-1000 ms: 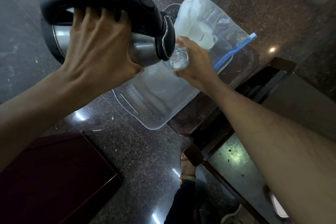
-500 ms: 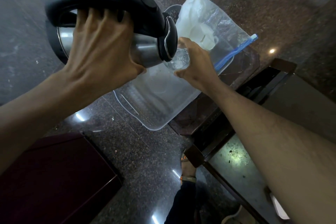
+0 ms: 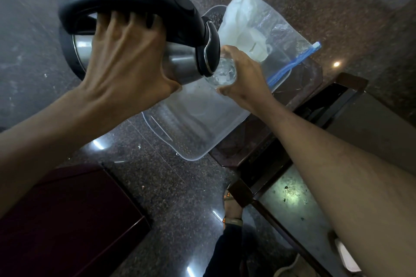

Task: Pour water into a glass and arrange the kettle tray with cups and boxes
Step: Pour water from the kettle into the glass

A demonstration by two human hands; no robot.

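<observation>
Nearest the camera, left hand [image 3: 126,60] was clenched on the black handle of the steel kettle [image 3: 139,36], tipped with its lid end against the glass [image 3: 222,73]. Right hand [image 3: 245,78] had its grip wrapped around that glass, water visible inside. Below them sat a clear plastic tray [image 3: 191,128] on the dark counter [image 3: 301,87]. Farther back, a zip bag [image 3: 258,29] held white cups.

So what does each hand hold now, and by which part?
The left hand holds the electric kettle by its black handle, tilted toward the glass. The right hand grips the glass around its side.
</observation>
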